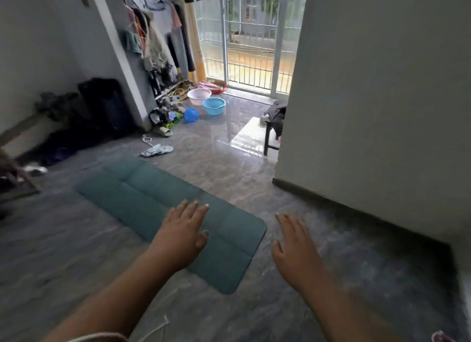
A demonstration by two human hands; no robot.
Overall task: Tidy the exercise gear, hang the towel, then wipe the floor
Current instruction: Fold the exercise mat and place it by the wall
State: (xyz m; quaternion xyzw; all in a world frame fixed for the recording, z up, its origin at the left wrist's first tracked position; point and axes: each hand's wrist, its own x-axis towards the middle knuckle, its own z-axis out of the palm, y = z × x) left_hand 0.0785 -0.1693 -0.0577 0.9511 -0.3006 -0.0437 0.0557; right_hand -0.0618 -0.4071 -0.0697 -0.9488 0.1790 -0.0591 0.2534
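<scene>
A teal exercise mat [153, 204] lies unrolled and flat on the grey marbled floor [63, 252], running diagonally from the near right towards the far left, with fold creases across it and along its length; its rounded near end lies between the two outstretched arms. The left hand [182, 233] is held palm down over the mat's near part, fingers straight and slightly spread, gripping nothing; whether it touches the mat cannot be told. The right hand [293, 250] is held palm down over bare floor just right of the mat, fingers straight and close together, also holding nothing. Beyond the far end of the mat a pale blue cloth [156, 150] lies crumpled on the floor, a white cord [146, 139] trailing from near it; a sandal [163, 131] sits a little further back. Further off stand a blue basin [214, 106] and a pink basin [199, 96] side by side, with a blue crumpled bag [191, 114] to the left of the blue basin; clothes [158, 41] hang on a rack by the left wall, over a heap of shoes and oddments. A barred balcony door [252, 41] lets in daylight; a dark stool [272, 132] with dark clothing on it shows past the white wall [382, 99] at the right; dark bags [102, 107] sit against the left wall.
</scene>
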